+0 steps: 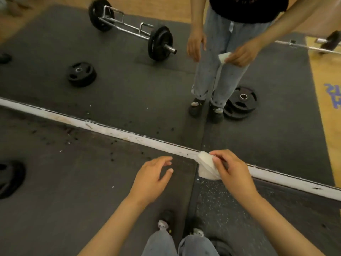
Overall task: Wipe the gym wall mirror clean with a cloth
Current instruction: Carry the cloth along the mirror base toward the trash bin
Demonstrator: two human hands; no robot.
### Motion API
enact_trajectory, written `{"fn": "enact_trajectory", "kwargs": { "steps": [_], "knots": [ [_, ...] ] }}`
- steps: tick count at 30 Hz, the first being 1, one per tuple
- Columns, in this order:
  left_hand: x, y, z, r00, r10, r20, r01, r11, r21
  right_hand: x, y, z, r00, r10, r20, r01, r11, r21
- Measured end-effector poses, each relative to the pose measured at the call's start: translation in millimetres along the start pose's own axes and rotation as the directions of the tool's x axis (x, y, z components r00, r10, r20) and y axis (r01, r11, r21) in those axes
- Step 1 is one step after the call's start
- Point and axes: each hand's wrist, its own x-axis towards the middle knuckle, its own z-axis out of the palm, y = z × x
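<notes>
The wall mirror (129,85) fills the upper part of the head view, above a white base strip (103,128) that runs diagonally across the floor. My right hand (232,169) pinches a bunched white cloth (204,167) just in front of the strip, close to the mirror's bottom edge. To the left of the cloth, my left hand (151,178) hovers over the mat with relaxed, spread fingers and holds nothing. The mirror reflects my legs, both hands and the cloth.
Dark rubber mats (73,182) cover the floor, with small debris near the strip. A black weight plate (9,178) lies at the left edge. Reflected in the mirror are a loaded bar (132,32) and loose plates (81,73). My shoes (164,220) stand near the bottom edge.
</notes>
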Motion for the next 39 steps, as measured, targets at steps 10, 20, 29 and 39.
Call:
{"fn": "enact_trajectory", "kwargs": {
  "steps": [10,20,29,39],
  "knots": [
    [-139.1,-92.7,-27.1,0.923,-0.383,0.018,0.383,0.918,-0.106,-45.7,-45.9,95.6,0.968,0.162,0.191,-0.173,0.984,0.039],
    [-227.2,-240.8,-141.4,0.802,-0.592,-0.076,0.568,0.796,-0.209,-40.8,-162.9,262.8,0.905,0.135,0.404,-0.072,0.983,-0.166],
    [-293.7,-336.1,-218.8,0.613,-0.771,-0.173,0.701,0.632,-0.332,29.9,-288.9,380.9,0.816,-0.090,0.571,0.226,0.959,-0.173],
    [-259.3,-412.3,-276.9,0.460,-0.867,-0.193,0.768,0.497,-0.403,126.6,-367.6,502.9,0.661,-0.155,0.734,0.441,0.872,-0.213]
  ]
}}
